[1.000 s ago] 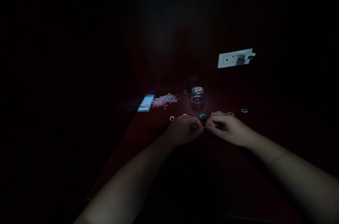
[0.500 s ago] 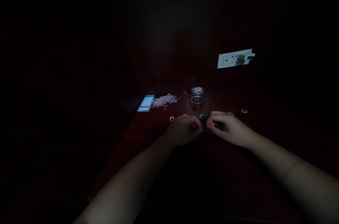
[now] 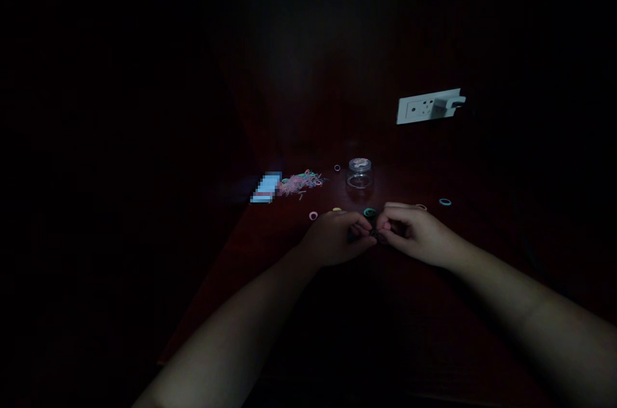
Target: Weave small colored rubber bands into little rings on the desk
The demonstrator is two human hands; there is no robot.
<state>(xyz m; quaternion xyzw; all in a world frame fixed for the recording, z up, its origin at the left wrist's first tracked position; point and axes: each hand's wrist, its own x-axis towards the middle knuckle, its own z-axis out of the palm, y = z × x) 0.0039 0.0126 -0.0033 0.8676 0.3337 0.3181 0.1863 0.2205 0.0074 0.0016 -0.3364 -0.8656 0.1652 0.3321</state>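
Over the dark red table, my left hand (image 3: pixel 336 238) and my right hand (image 3: pixel 415 234) meet with their fingertips almost touching. Both are closed in a pinch around something small and dark, too dim to name. A green ring-shaped band (image 3: pixel 369 212) lies just beyond the fingertips. Beside my left hand are a pink band (image 3: pixel 313 216) and a yellow band (image 3: pixel 337 209), the yellow one partly covered by the hand. Behind my right hand an orange band (image 3: pixel 421 207) shows in part, with a blue band (image 3: pixel 445 202) farther right.
A clear lidded jar (image 3: pixel 359 175) stands beyond my hands. To its left lie a small pale band (image 3: pixel 337 168), a heap of colourful bands (image 3: pixel 303 182) and a lit, blurred-out screen (image 3: pixel 267 187). A white socket panel (image 3: pixel 427 107) with a plug is on the back wall.
My left fingertips have shifted slightly to the right, closer to my right fingertips. My right hand and the things on the table stay in place.
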